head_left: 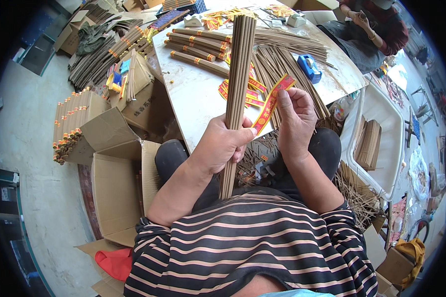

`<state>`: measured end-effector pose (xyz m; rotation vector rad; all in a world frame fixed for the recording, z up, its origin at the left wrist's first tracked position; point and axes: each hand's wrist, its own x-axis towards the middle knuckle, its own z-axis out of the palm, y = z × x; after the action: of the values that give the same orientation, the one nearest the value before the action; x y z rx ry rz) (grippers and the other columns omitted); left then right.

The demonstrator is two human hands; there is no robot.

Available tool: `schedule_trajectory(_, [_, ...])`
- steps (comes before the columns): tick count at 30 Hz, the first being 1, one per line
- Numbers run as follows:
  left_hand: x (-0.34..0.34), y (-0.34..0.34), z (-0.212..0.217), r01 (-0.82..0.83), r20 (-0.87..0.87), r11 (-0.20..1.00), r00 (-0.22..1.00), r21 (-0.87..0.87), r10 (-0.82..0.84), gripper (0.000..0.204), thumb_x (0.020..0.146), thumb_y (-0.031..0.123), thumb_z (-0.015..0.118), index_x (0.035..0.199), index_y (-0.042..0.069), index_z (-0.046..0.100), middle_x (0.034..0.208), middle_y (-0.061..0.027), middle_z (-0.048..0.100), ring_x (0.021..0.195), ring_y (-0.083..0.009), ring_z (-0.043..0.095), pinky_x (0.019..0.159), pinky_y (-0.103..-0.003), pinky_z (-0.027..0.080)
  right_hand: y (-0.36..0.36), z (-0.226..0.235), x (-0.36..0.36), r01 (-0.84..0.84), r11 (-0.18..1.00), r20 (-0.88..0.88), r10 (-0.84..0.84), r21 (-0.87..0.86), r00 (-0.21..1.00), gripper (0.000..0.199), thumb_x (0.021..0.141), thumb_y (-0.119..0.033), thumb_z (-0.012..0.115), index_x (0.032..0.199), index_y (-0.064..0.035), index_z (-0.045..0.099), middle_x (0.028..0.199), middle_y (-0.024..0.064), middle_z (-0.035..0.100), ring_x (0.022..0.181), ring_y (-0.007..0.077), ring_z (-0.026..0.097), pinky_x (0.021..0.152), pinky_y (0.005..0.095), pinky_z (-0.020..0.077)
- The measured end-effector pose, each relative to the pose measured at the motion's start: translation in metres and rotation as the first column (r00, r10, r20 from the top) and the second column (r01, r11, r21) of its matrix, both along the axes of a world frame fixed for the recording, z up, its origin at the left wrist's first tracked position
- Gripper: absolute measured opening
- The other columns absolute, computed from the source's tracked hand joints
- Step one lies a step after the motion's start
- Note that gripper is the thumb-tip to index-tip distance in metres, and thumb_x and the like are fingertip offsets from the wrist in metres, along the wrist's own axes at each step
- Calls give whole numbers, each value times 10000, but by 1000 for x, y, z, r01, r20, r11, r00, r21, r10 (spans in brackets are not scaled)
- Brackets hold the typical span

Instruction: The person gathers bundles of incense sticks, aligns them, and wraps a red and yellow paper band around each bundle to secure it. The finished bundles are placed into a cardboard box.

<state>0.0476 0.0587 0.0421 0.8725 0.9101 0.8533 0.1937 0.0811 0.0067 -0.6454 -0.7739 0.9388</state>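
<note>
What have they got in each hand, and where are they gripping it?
The left hand grips a bundle of sticks around its lower part. The right hand pinches a red paper strip near its upper end.

Both bare forearms are raised from the lower edge over the lap. The left hand (222,143) is closed in a fist, thumb pointed right. The right hand (295,121) is held upright, thumb and fingertips pinched together.
</note>
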Motion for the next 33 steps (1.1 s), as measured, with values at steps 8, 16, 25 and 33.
schedule_trajectory(8, [-17,6,8,66,-321,995,946,78,-38,122,773,46,608,847,12,518,546,9,462,375,-51,409,349,-191,325,-3,7,43,248,920,773,-389,303,500,399,765,4,590,1157,-15,518,1111,146,565,1095,271,510,989,374,356])
schedule_trajectory(16, [-13,-6,2,281,-529,959,819,34,-222,189,767,83,591,930,-1,544,652,14,490,531,-56,444,471,-206,363,-19,14,32,-455,821,849,479,-344,222,193,777,-114,659,939,-14,627,867,107,614,831,203,579,754,321,458])
schedule_trajectory(25, [-20,-18,-19,167,-456,984,873,-58,-175,169,818,129,643,892,40,520,597,31,464,434,-36,380,378,-186,296,-49,6,17,-459,731,298,647,-504,702,180,901,-199,572,855,-35,512,656,-7,536,475,4,362,424,146,272])
schedule_trajectory(33, [-14,-22,-23,150,-439,978,876,-148,-201,274,812,35,600,1061,-56,529,866,-97,608,811,-149,586,738,-242,477,-52,-11,-15,-283,802,488,557,-526,672,196,856,-146,635,807,-20,495,669,-6,538,580,26,486,527,149,412])
